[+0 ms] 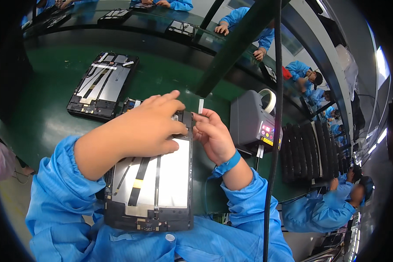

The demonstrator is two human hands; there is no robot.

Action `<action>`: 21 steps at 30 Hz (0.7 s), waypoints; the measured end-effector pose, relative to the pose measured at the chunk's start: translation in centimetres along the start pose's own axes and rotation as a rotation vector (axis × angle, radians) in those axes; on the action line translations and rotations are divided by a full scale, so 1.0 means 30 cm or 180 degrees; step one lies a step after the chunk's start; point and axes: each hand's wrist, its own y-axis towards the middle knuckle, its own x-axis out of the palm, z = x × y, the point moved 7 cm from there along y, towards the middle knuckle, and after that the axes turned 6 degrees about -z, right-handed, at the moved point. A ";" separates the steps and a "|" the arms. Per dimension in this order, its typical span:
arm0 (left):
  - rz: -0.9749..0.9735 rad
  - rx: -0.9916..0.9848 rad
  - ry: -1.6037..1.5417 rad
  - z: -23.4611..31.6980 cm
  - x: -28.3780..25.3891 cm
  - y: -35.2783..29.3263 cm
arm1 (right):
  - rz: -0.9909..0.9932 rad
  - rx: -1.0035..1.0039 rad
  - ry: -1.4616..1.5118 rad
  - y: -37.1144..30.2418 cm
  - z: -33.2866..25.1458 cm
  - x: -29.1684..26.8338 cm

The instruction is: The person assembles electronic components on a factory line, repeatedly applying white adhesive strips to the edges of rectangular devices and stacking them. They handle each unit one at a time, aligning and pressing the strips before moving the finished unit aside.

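Grey dispenser (pixel 248 124) holding tape roll (pixel 272 102); hands (pixel 155 125) (pixel 215 137) at tablet (pixel 174 179).

Light falls bright and fairly even on the hands (pixel 158 124), with only soft shading. Beneath them, the silver panel (pixel 175 174) catches a pale, nearly washed-out glare. Ceiling lamps (pixel 382 65) far to the hands' right blow out to white, while a small display (pixel 267 128) nearer on that side glows reddish. Beyond the hands, the green bench (pixel 161 70) is dimmer, faintly glossy, darkening leftward. Focus is reasonably crisp around the hands; a co-worker (pixel 321 214) to their right has a smeared head. Fisheye distortion bows the bench's far edge, and the rim fades to black.
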 end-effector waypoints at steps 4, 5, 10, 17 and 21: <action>-0.0004 -0.0171 -0.0360 -0.026 0.014 -0.015 | -0.0230 0.0047 -0.0475 0.027 -0.013 0.043; 0.0031 -0.0173 -0.0371 -0.029 0.014 -0.016 | -0.0298 0.0063 -0.0481 0.032 -0.012 0.053; 0.0125 -0.0234 -0.0150 -0.051 0.003 -0.010 | -0.0357 0.0058 -0.0496 0.032 -0.015 0.060; 0.0495 -0.0006 0.0515 -0.023 -0.017 -0.013 | -0.0341 0.0146 -0.0672 0.024 -0.027 0.057; 0.0574 0.0061 0.0599 -0.022 -0.010 -0.019 | -0.0347 0.0203 -0.0686 0.031 -0.018 0.049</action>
